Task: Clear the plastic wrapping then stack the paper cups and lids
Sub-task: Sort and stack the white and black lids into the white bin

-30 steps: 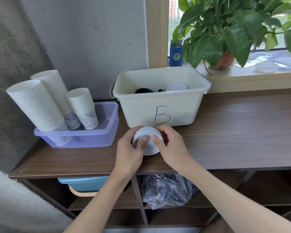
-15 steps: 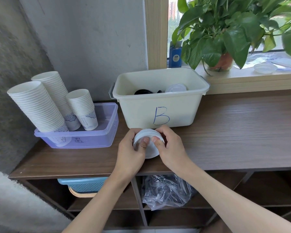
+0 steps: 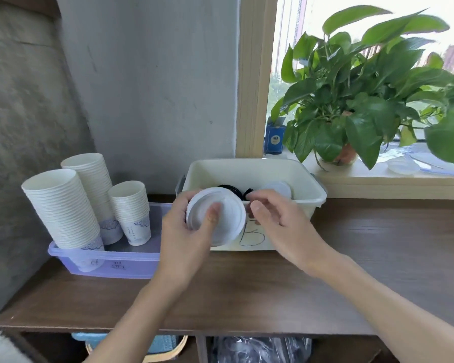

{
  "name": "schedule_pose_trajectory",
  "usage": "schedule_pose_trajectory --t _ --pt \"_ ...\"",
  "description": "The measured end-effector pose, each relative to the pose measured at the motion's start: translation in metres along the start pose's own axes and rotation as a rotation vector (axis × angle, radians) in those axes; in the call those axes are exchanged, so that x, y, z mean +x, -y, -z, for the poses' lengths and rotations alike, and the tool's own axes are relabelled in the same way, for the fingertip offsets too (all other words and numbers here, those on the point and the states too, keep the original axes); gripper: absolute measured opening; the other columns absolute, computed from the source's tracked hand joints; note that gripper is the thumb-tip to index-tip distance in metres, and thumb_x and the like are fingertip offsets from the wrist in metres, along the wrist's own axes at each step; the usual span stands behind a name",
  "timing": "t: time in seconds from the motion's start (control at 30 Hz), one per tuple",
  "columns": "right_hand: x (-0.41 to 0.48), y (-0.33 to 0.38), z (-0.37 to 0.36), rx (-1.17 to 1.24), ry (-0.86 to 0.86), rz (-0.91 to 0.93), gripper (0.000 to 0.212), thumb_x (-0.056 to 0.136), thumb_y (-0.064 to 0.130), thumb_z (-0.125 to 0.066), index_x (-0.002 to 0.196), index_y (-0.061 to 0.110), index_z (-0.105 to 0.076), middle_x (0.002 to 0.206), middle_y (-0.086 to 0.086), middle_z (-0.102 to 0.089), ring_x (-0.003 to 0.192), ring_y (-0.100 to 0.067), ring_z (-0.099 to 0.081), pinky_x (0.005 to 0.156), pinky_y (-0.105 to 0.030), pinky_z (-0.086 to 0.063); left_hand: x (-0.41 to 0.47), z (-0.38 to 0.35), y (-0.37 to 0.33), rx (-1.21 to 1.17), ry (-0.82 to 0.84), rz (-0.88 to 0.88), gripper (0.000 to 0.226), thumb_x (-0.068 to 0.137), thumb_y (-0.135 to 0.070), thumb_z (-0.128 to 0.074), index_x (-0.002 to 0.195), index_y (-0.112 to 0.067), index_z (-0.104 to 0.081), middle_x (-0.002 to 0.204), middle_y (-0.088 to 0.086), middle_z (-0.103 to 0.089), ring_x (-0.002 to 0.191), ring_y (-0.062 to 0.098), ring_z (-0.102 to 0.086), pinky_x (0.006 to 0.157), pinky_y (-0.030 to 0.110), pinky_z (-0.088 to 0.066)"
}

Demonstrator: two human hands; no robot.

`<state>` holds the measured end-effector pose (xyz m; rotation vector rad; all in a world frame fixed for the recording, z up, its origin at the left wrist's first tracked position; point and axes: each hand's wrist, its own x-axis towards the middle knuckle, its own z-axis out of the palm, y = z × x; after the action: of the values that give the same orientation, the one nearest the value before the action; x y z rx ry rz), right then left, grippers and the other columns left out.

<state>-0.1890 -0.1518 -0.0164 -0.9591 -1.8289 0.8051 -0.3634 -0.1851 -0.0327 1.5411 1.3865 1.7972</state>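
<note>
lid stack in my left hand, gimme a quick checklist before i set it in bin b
1. Grip: left hand holds the white lids, thumb across the face. Ok.
2. Right hand free to help: nothing visible in it. Ok.
3. Room in bin B: black lids and a clear lid lie inside, with space beside them. Ok.
4. Lids nested squarely: only the face shows. Cannot tell.
5. Wrapping off the lids: none visible. Ok.
6. Cup stacks in the purple tray sit left of the path. Ok.
</note>
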Motion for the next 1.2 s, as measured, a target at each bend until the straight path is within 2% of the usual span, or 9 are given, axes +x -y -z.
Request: schedule_pose_trajectory --t 0.13,0.27,0.37,0.47,0.6,0.73,1.0,1.1,1.2 --pt "0.044 0.003 0.025 -0.083 -0.077 0.027 0.022 0.096 0.012 -0.052 0.090 0.031 -0.060 0.087 -0.002 -0.066 0.075 -0.017 -0.063 0.059 -0.019 -0.049 0.033 -0.006 -0.006 0.088 -0.018 0.036 0.009 0.090 -0.027 -0.070 0.097 -0.026 -0.064 0.087 -0.014 -0.069 0.080 0.001 -0.062 0.069 0.020 -0.047" --pt "0.096 -0.027 0.048 -0.357 -0.040 -0.018 0.013 0.094 0.018 -0.056 0.103 0.024 -0.063 0.091 0.008 -0.064 0.085 -0.011 -0.059 0.074 -0.023 -0.046 0.059 -0.014 -0.009 0.111 -0.069 0.025 0.008 0.089 -0.025 -0.069 0.096 -0.021 -0.068 0.085 -0.012 -0.069 0.080 0.006 -0.064 0.070 0.024 -0.049" --pt "0.128 -0.055 0.059 -0.613 0.105 -0.134 0.029 0.092 0.027 -0.060 0.120 0.018 -0.058 0.109 0.000 -0.062 0.103 -0.019 -0.058 0.091 -0.035 -0.048 0.082 -0.023 -0.006 0.190 -0.035 0.027 0.010 0.089 -0.028 -0.069 0.095 -0.021 -0.065 0.083 -0.014 -0.066 0.081 0.007 -0.063 0.069 0.026 -0.048" --pt "0.145 -0.073 0.058 -0.815 0.200 -0.168 0.043 0.090 0.033 -0.062 0.130 0.020 -0.052 0.125 -0.001 -0.058 0.110 -0.019 -0.054 0.090 -0.029 -0.044 0.092 -0.030 0.007 0.305 0.006 0.046 0.022 0.089 -0.036 -0.066 0.102 -0.018 -0.064 0.087 -0.011 -0.067 0.085 0.016 -0.064 0.073 0.033 -0.051" --pt "0.152 -0.092 0.051 -0.766 0.258 -0.259 0.050 0.090 0.027 -0.062 0.137 0.020 -0.045 0.128 -0.005 -0.054 0.104 -0.021 -0.055 0.073 -0.026 -0.047 0.089 -0.035 0.018 0.444 -0.023 0.032 0.031 0.090 -0.041 -0.062 0.110 -0.017 -0.063 0.098 0.000 -0.070 0.095 0.028 -0.062 0.082 0.041 -0.049" --pt "0.157 -0.100 0.053 -0.842 0.235 -0.228 0.048 0.087 0.020 -0.066 0.132 0.017 -0.051 0.126 -0.007 -0.059 0.111 -0.021 -0.056 0.086 -0.026 -0.044 0.088 -0.034 0.016 0.428 -0.023 0.038 0.046 0.079 -0.051 -0.050 0.109 -0.018 -0.062 0.096 -0.001 -0.069 0.094 0.027 -0.061 0.082 0.042 -0.049" --pt "0.154 -0.093 0.054 -0.782 0.132 -0.178 0.032 0.086 0.011 -0.065 0.117 0.016 -0.065 0.109 0.000 -0.067 0.091 -0.011 -0.054 0.080 -0.020 -0.041 0.087 -0.035 0.016 0.424 -0.026 0.067 0.028 0.090 -0.041 -0.063 0.107 -0.018 -0.062 0.093 -0.003 -0.068 0.091 0.026 -0.062 0.079 0.044 -0.051" --pt "0.152 -0.083 0.053 -0.711 0.061 -0.141 0.025 0.088 0.008 -0.058 0.109 0.015 -0.068 0.103 -0.001 -0.064 0.094 -0.018 -0.058 0.086 -0.032 -0.049 0.088 -0.034 0.014 0.397 -0.024 0.075 0.025 0.090 -0.038 -0.064 0.107 -0.019 -0.062 0.092 -0.006 -0.068 0.090 0.024 -0.063 0.080 0.043 -0.052" --pt "0.151 -0.068 0.054 -0.552 -0.065 -0.113 0.017 0.089 0.005 -0.057 0.101 0.013 -0.066 0.097 -0.003 -0.054 0.086 -0.021 -0.055 0.082 -0.031 -0.048 0.090 -0.031 0.010 0.280 -0.033 0.095 0.021 0.090 -0.033 -0.067 0.102 -0.016 -0.064 0.086 -0.011 -0.066 0.085 0.018 -0.064 0.070 0.033 -0.050"
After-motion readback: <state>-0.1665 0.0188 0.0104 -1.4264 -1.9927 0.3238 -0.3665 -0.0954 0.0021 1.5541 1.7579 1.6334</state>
